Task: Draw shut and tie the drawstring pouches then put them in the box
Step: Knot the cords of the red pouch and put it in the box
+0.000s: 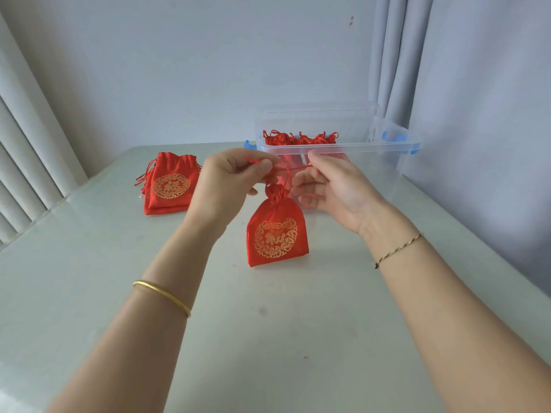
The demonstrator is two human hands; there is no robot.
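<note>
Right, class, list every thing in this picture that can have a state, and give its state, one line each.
Held pouch, mouth drawn shut, hanging from its cords.
Cords, pulled taut between the hands.
Left hand, pinches a cord.
Right hand, pinches a cord.
Pile of pouches, lying flat, mouths loose.
Box, open, no lid on.
Pouches in box, mouths gathered shut.

drawstring [293, 168]: ends hidden inside fingers of left hand [229, 177] and right hand [331, 189] | pouches in box [301, 139] beyond right hand: bodies blurred behind box [387, 146] wall, count indeterminable | pouch stack [171, 186] left of left hand: lower pouches covered, count indeterminable | forearms: cut by bottom edge
</note>
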